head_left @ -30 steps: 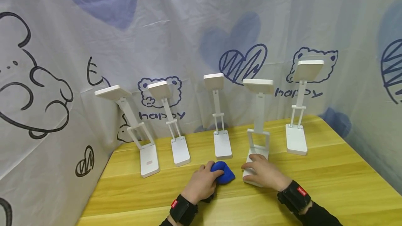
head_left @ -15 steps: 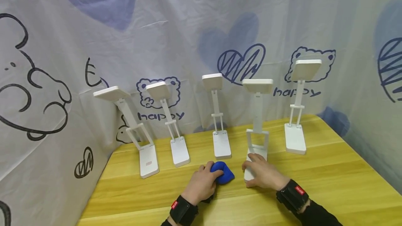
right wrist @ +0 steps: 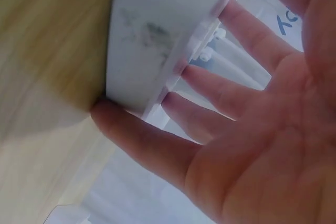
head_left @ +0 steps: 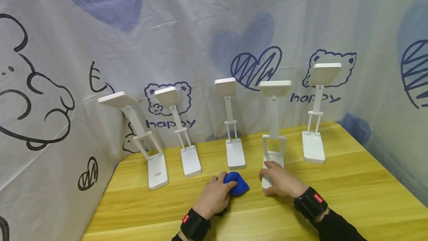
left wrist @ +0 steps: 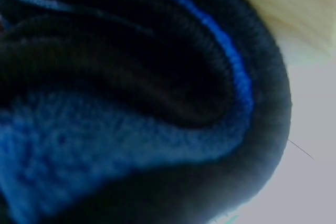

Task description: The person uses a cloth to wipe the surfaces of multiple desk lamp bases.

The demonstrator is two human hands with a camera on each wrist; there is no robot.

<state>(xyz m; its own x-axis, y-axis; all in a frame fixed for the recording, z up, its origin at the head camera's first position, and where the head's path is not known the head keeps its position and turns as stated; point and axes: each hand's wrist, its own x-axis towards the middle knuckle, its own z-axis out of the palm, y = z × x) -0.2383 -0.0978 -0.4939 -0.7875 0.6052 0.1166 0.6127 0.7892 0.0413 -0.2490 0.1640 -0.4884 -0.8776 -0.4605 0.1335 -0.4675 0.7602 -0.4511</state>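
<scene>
In the head view my left hand (head_left: 214,196) grips a bunched blue cloth (head_left: 238,186) on the table, fingers and thumb sunk into it. The left wrist view is filled by the cloth's dark, blurred folds (left wrist: 73,145). My right hand (head_left: 284,181) holds the base of a white desk lamp (head_left: 274,118), second from the right in the row. Seen from the right wrist, spread fingertips meet the edges of the white base (right wrist: 152,40), whose face carries grey smudges. The lamp stands upright with its head folded forward; my hand hides part of the base.
More white desk lamps stand along the back: one at far left (head_left: 158,172), then a second (head_left: 191,163), a middle one (head_left: 235,155) and one at far right (head_left: 313,148). Behind the wooden table (head_left: 147,211) hangs a printed curtain (head_left: 194,47).
My right hand has pushed the lamp a little way back and turned it slightly. My left hand and the cloth have stayed put.
</scene>
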